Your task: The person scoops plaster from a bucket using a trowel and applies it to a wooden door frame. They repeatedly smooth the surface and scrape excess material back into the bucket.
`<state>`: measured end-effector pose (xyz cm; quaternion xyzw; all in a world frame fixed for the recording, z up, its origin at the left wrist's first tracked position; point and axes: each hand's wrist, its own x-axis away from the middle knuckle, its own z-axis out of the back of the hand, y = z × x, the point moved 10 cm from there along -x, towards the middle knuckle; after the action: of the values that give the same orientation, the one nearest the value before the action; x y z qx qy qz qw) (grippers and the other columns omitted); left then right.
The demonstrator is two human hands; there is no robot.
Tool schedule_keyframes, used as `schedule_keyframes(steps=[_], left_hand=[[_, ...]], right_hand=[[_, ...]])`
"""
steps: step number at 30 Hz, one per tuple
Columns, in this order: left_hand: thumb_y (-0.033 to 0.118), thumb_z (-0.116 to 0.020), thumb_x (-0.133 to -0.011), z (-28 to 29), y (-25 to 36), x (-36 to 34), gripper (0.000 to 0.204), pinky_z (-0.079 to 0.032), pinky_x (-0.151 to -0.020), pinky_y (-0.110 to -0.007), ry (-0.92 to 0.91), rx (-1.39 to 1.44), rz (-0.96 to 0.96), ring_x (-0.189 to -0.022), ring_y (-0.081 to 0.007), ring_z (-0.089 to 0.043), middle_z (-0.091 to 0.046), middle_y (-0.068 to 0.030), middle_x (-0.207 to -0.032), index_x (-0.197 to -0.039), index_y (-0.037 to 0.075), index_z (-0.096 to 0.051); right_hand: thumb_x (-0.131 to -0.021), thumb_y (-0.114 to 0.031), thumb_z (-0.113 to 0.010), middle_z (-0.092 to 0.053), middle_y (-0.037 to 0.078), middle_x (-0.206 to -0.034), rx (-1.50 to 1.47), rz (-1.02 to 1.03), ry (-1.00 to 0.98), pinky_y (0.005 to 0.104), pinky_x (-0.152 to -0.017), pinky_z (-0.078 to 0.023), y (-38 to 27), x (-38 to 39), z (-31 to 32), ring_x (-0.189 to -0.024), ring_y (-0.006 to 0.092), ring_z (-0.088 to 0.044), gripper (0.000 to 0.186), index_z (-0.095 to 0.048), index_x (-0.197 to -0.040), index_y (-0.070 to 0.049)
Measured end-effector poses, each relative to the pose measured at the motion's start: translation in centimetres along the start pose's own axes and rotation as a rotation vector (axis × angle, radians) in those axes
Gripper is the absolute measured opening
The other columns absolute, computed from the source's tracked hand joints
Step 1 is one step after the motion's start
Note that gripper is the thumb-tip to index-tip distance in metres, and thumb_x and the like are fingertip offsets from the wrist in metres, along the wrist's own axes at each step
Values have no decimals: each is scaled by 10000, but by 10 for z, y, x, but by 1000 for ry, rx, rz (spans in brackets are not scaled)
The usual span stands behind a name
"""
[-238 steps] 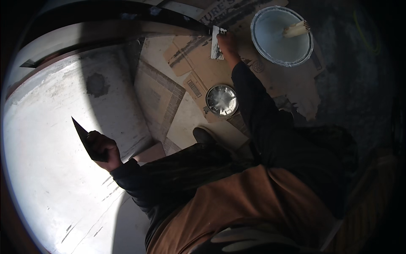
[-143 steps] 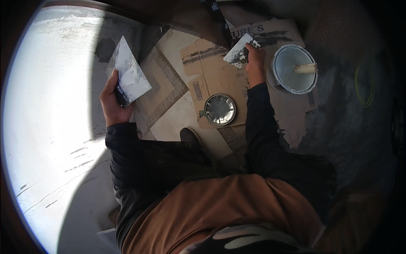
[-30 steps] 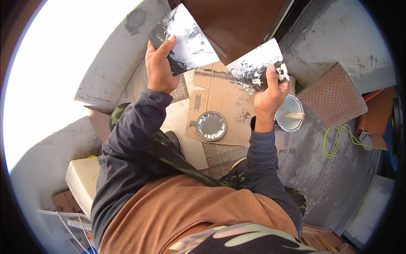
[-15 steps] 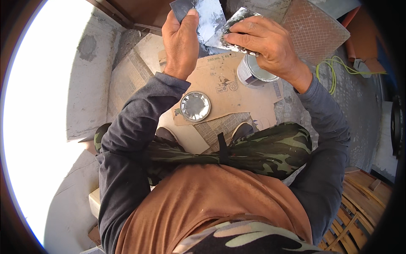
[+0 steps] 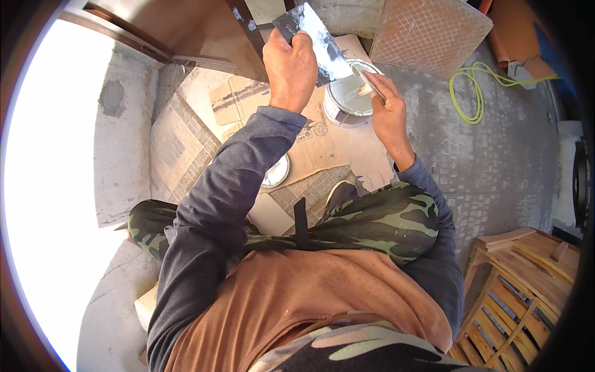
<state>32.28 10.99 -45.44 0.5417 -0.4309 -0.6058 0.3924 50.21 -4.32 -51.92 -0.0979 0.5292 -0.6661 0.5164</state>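
My left hand [image 5: 290,69] grips the dark end of a flat putty spreader [image 5: 321,42], its face smeared with white and grey paste. The spreader slants beside the rim of an open metal can [image 5: 336,113]. Over the can's right side, my right hand [image 5: 392,118] is closed on a second putty spreader [image 5: 374,84], seen almost edge-on. Its lower edge reaches inside the can, where pale paste [image 5: 347,96] shows; how deep it goes I cannot tell. Below my left forearm, partly hidden by the sleeve, lies a round lid [image 5: 280,172].
Flattened cardboard [image 5: 325,152] lies under the can and lid. A brown metal frame [image 5: 204,31] stands at far left, near a concrete wall [image 5: 124,136]. A grid-patterned panel [image 5: 427,37] leans at the back. Right are a yellow-green cable [image 5: 474,93] and wooden slatted furniture [image 5: 514,297].
The two spreaders, touching before, are now apart. My right hand has come down to the can with its spreader, while my left holds the other beside the rim. The view has shifted slightly.
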Motion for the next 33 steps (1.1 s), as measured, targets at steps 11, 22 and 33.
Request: schedule_keyframes(steps=[11, 22, 33], left_hand=[[31, -467, -895, -51, -80, 56, 157, -491, -686, -416, -27, -80, 193, -676, -274, -604, -645, -211, -762, -915, -85, -571], [189, -584, -931, -46, -180, 61, 635, -477, -720, -315, 3, 155, 518, -701, -159, -530, -577, -85, -737, -1339, -252, -376], [187, -589, -988, -40, -172, 58, 456, -469, -821, -293, -78, 198, 469, -885, -166, -561, -616, -109, -995, -1269, -147, -455]], right_hand=[[-840, 160, -525, -655, 113, -1172, -247, 26, 71, 266, -886, -489, -20, 13, -2, -1052, 182, -634, 485, -671, -1263, -27], [-950, 25, -596, -687, 70, -1120, -626, -337, 419, 264, -854, -513, 66, 27, 57, -968, 107, -627, 342, -600, -1287, 78], [-891, 42, -609, -696, 141, -1172, 104, 215, -52, 363, -908, -535, -10, 23, -8, -1100, 290, -656, 345, -690, -1216, -44]])
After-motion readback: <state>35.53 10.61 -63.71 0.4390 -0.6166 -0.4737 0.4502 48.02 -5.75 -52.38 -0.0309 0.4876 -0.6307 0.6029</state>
